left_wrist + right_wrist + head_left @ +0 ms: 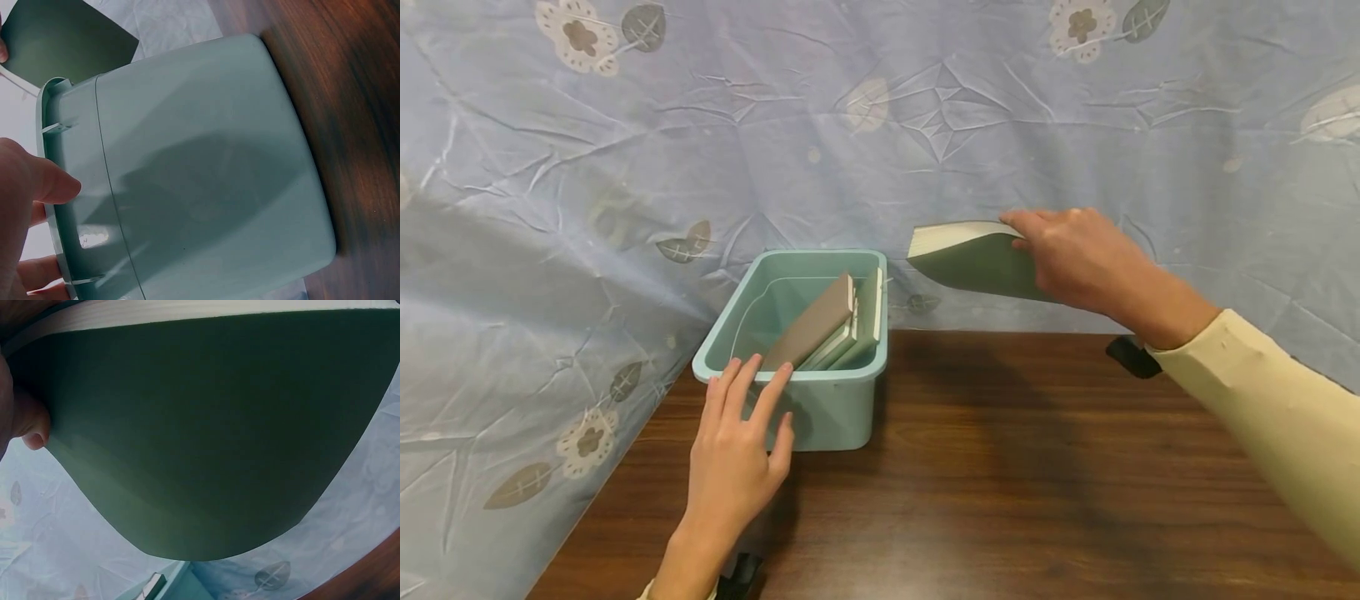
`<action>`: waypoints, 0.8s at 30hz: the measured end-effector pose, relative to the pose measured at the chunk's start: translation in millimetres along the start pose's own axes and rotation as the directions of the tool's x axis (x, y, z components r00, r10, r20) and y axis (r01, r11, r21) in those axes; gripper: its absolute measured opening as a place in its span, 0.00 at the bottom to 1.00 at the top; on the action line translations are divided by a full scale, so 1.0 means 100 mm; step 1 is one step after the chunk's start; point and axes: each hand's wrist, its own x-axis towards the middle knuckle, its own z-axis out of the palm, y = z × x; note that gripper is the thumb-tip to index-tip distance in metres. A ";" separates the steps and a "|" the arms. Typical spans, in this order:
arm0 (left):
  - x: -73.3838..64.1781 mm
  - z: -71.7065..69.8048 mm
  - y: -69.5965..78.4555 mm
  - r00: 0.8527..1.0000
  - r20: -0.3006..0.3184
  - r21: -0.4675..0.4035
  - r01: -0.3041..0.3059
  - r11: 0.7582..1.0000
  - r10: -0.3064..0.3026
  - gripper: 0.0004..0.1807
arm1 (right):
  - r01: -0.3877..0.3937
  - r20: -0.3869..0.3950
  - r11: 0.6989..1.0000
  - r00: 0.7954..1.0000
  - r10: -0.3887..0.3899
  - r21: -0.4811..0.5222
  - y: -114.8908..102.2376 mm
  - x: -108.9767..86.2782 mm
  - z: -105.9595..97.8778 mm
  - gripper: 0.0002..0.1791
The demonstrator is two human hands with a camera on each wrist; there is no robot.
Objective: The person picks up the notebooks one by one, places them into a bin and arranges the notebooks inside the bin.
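My right hand (1086, 258) grips a soft green notebook (977, 262) by one end, up in the air to the right of a light teal plastic bin (835, 412). The notebook's cover bows and its cream page edges show. In the right wrist view the green cover (206, 437) fills most of the picture, the thumb pressed on it. My left hand (733, 454) is at the bin's near rim, fingers spread and fairly straight, fingertips over the edge and thumb outside. Inside the bin lean a brown notebook (812, 321) and several green ones (867, 321).
The bin stands on a dark wooden table (1000, 467), toward its back left. Behind and to the left hangs a wrinkled blue-grey cloth (820, 167) with flower and leaf prints. Dark straps (1133, 357) sit at both wrists.
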 end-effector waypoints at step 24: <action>0.02 0.02 0.02 1.000 -0.011 -0.015 0.010 1.000 -0.010 0.33 | 0.004 -0.031 1.000 1.000 -0.004 -0.002 0.01 0.17 0.00 0.10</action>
